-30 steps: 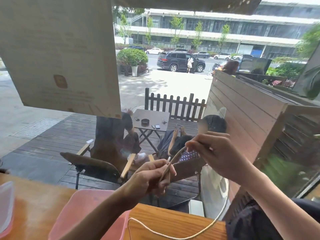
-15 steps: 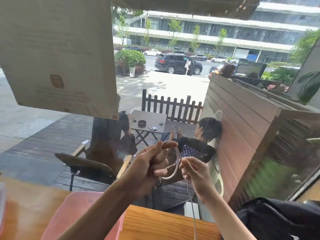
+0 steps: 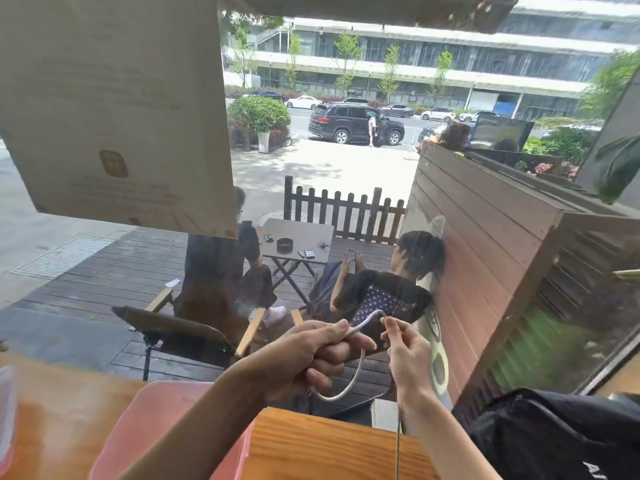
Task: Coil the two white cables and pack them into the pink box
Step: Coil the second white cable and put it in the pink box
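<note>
we have one view only, a wide-angle camera worn on the head. it looks forward and slightly down, out through a window (image 3: 346,168) onto a deck and street, with straight lines bowed toward the frame edges. the wooden surface (image 3: 329,445) crosses the bottom of the frame, very near us. both forearms rise from the bottom edge to lower centre, close to the lens.

Hanging board (image 3: 114,109) print too faint, white letters on dark bag (image 3: 561,441) cut off
</note>
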